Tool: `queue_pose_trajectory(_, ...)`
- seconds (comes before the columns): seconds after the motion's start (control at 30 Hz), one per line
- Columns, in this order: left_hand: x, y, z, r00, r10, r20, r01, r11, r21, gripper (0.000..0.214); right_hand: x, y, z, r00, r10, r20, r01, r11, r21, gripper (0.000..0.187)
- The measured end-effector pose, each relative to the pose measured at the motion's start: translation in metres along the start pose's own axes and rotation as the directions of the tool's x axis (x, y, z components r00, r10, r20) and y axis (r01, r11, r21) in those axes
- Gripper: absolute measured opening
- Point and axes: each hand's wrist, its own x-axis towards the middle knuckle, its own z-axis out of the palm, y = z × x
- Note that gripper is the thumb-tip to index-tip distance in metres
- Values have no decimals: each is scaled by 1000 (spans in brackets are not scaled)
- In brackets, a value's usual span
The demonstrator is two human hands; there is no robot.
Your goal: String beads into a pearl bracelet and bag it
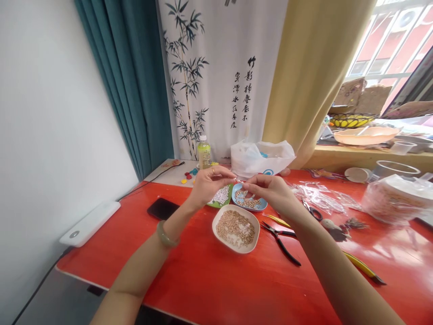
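My left hand (212, 185) is raised over the dishes, its thumb and finger pinched together. Opposite it, my right hand (267, 188) pinches too, the fingertips of both hands close to each other. Whatever they hold is too small to make out. Below them stands a white dish (216, 232) of gold-coloured beads (233, 225). Behind it, a blue dish (263, 206) holds more gold beads. Partly hidden by my left hand, a green dish (214, 205) carries whitish beads (221, 195). Black-handled pliers (282, 246) lie open to the right of the white dish.
On the red table (203, 280) are a phone (163, 209), scissors (313, 211), yellow-handled pliers (363, 267) and clear plastic bags (324, 198). Behind stand a drink bottle (204, 152) and a white plastic bag (250, 160). A white power strip (89, 224) sits at the left edge.
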Motion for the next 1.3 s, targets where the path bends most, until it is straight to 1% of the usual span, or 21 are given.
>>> queue_pose_trajectory(0.07,-2,8,1,1000,26,-5,-26,1000,4,5,-4,-7,-3,1000,-2,-8,2,1000,-5,22)
queue_pose_trajectory(0.17,-5,17,3,999,34,-4,-34,999,-16,5,-11,-15,-5,1000,-18,13,18,1000,-18,22)
queue_pose_trajectory(0.27,-8,20,6,1000,8,26,-6,999,-50,6,-19,-16,-6,1000,-11,26,11,1000,-20,21)
queue_pose_trajectory(0.33,-9,18,10,997,-36,63,40,997,-72,6,-24,-10,-7,999,11,32,-10,1000,-19,20)
queue_pose_trajectory(0.4,-10,11,15,989,-101,104,110,991,-79,8,-28,0,-8,999,42,21,-41,999,-16,21)
queue_pose_trajectory(0.5,-11,-8,22,968,-203,149,213,976,-53,12,-30,23,-9,995,92,-21,-92,995,28,23)
queue_pose_trajectory(0.6,-11,-29,25,945,-275,177,280,960,-4,15,-26,47,-5,990,139,-13,-137,987,84,26)
queue_pose_trajectory(0.67,-11,-40,25,937,-300,181,302,953,16,16,-23,60,-2,987,161,15,-162,978,132,28)
queue_pose_trajectory(0.73,-11,-49,26,930,-316,187,318,948,19,16,-20,69,1,986,164,16,-164,973,160,29)
queue_pose_trajectory(0.93,-15,-70,28,894,-395,209,407,913,-13,20,-25,84,3,983,175,-46,-162,965,207,33)
queue_pose_trajectory(1.03,-18,-77,29,887,-404,225,421,907,-31,21,-27,90,8,979,192,-62,-173,958,230,32)
queue_pose_trajectory(1.17,-18,-79,28,886,-395,241,411,911,-17,20,-28,97,14,979,195,-63,-173,951,258,31)
queue_pose_trajectory(1.3,-17,-79,27,888,-381,255,394,919,4,20,-29,99,16,980,186,-69,-161,948,273,30)
